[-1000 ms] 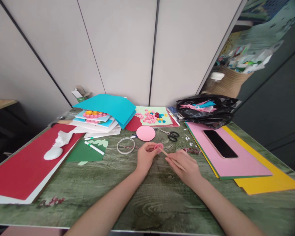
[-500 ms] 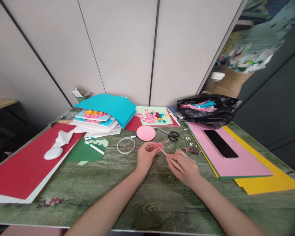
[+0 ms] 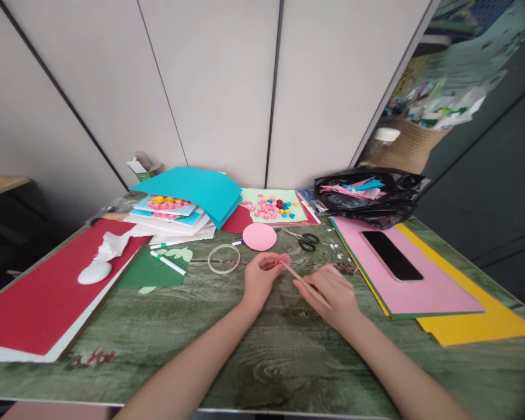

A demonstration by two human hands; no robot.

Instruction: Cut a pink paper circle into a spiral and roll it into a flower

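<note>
My left hand (image 3: 261,279) is closed on a small pink paper coil (image 3: 283,258), pinched between thumb and fingers just above the table. In my right hand (image 3: 330,293) is a thin, light wooden stick (image 3: 304,282), held like a pencil. The stick's tip meets the pink coil at the left fingertips; what exactly it is inserted into is too small to tell. Beyond my hands lie a pink paper disc (image 3: 259,237), a pair of black-handled scissors (image 3: 306,240) and a roll of clear tape (image 3: 224,259).
Small rolled paper pieces (image 3: 269,207) lie on a pale sheet at the back. Blue paper (image 3: 192,185) tops a stack behind left. Red paper (image 3: 44,291) covers the left side. A phone (image 3: 392,255) rests on pink sheets at right, before a black bag (image 3: 371,204).
My right hand has shifted slightly to the right, and the stick has turned a little with it. The left hand keeps its place, holding the pink coil.
</note>
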